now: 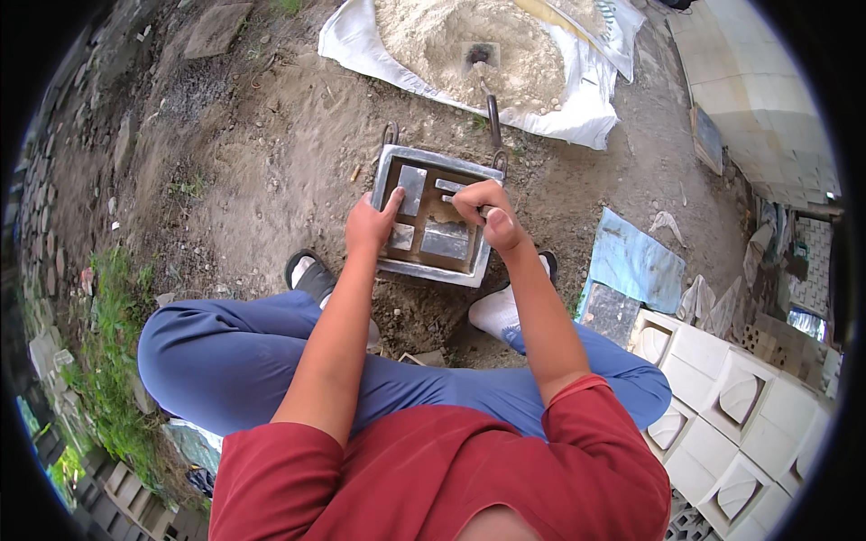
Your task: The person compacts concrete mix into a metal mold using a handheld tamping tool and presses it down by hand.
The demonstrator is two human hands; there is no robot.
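Observation:
A square metal mold (pixel 433 271) with a raised rim and loop handles sits on the ground between my feet. Flat silvery metal blocks (pixel 446 239) stand up inside it, with brown material between them. My left hand (pixel 365 225) holds the mold's left side, its thumb lying over the rim toward a block and the other fingers mostly hidden. Over the mold's right part, my right hand (pixel 487 212) is closed; a small dark end shows at the fist, but the rest of what it grips is hidden.
Pale powder (pixel 433 45) lies heaped on a white sack (pixel 586 131) ahead, with a trowel (pixel 493 117) resting in it. To the right are a light blue sheet (pixel 636 261) and several cast pale blocks (pixel 735 397). Grass (pixel 117 334) grows at the left.

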